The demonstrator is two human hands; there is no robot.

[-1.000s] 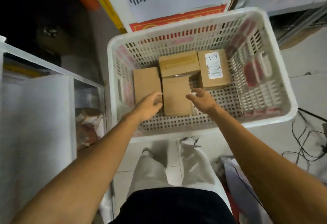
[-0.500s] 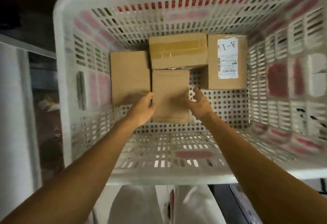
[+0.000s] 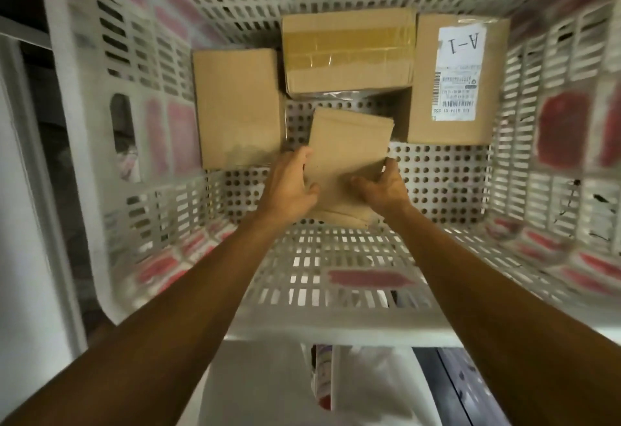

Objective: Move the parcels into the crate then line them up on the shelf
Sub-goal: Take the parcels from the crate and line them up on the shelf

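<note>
Two hands: left hand point(image 3: 289, 187) and right hand point(image 3: 379, 187) grasp the near corners of a small flat brown cardboard parcel point(image 3: 349, 143), fingers curled over its edges.
Crate: white perforated plastic crate point(image 3: 336, 328) holds that parcel near the middle of its floor.
Left side: plain brown cardboard box point(image 3: 237, 106), just beside the held parcel.
Far wall: tape-sealed brown cardboard box point(image 3: 347, 52), touching a brown cardboard box with a white A-1 label point(image 3: 460, 79) at far right.
</note>
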